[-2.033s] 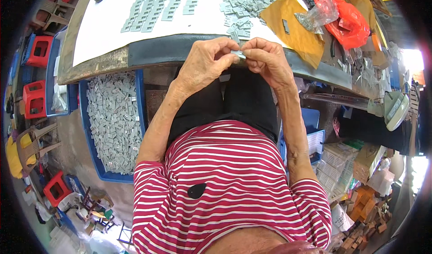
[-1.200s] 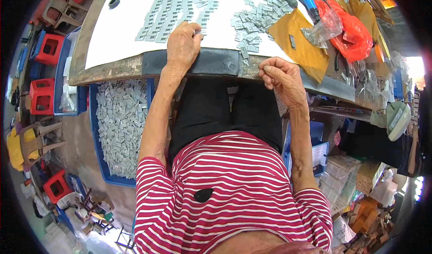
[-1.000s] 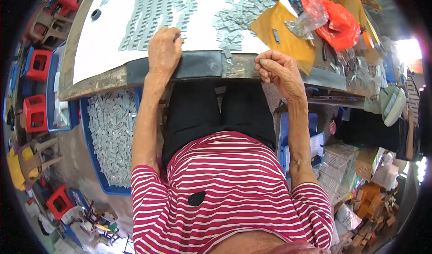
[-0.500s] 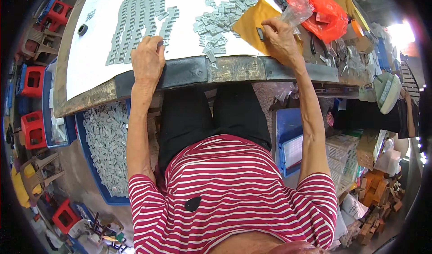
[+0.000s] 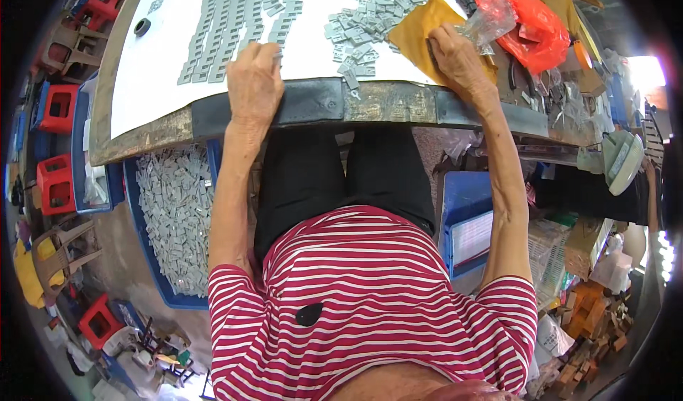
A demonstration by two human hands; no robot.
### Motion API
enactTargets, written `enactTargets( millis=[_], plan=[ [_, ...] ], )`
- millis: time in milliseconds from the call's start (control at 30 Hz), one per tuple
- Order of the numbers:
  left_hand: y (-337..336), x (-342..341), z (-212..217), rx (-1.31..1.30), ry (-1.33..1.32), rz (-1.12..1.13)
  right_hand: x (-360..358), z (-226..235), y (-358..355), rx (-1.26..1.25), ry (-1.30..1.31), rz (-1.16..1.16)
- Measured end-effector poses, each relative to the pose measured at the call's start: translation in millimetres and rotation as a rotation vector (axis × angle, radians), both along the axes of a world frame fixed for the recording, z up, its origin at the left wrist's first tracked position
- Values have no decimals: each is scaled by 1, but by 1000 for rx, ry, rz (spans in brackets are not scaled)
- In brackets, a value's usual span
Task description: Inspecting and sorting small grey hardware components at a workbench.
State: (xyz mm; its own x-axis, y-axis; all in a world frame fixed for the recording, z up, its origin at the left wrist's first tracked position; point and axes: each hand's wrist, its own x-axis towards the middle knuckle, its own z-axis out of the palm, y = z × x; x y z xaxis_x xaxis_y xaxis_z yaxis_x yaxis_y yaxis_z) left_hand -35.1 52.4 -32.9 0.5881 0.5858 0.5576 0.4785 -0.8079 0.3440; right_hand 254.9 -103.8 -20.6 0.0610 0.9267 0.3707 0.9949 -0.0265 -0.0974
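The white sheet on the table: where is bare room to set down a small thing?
Bare patches: between the dark ring and the rows of grey pieces, and between those rows and the loose pile. Crowded: right of the pile, with brown paper, right hand and red bag.

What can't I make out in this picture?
Head view:
- Whatever is under the left hand's fingertips: the hand covers it.
- Whatever is under the right hand: its curled fingers hide it.
- Grey rows' far ends: cut by the top edge.
- Blue bin's floor: buried.
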Motion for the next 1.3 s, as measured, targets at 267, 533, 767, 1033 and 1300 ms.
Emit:
enactTargets(
  millis=[267,533,767,1033,1300],
  plan=[
    [-44,24,13,-260,-209,-284,0,-3,4,63,19,-15],
    [-60,37,7,-180,-40,-258,-19,9,-11,262,447,-165],
    [-62,40,7,-195,3,-227,-75,22,-24,184,1211,-175],
    [-79,39,3,-62,44,-111,-103,0,-29,184,1310,-197],
    [-84,42,3,13,32,-57,-110,-9,-29,182,1285,-188]
  ],
)
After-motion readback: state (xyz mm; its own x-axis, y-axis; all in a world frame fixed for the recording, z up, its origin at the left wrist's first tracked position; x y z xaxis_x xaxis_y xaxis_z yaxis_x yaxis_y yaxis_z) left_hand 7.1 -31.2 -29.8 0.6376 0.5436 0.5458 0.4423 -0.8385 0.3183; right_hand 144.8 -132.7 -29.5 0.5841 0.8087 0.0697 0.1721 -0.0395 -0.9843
